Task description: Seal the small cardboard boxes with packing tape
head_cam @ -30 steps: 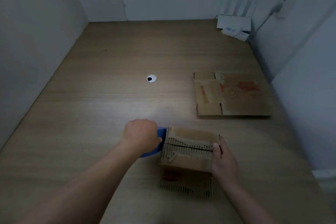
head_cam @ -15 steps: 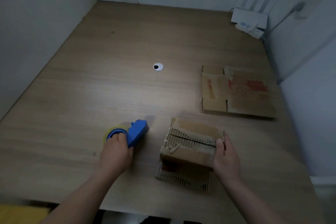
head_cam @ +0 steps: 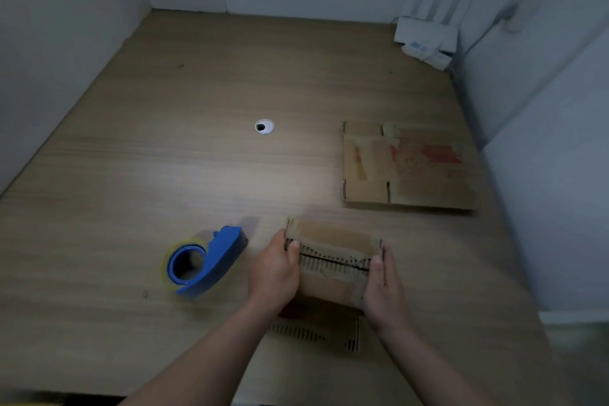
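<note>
Surface: wooden desk (head_cam: 197, 148)
Hands: left hand (head_cam: 275, 272) and right hand (head_cam: 384, 283) clasp small cardboard box (head_cam: 333, 254) by its ends
Tape dispenser (head_cam: 206, 260): apart, left of box

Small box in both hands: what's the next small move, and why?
Probably press along the top seam to flatten it. The left hand and right hand each grip an end of the small box, the tape dispenser lies apart on the table, and the seam shows dark. Whether tape covers it is unclear.
</note>
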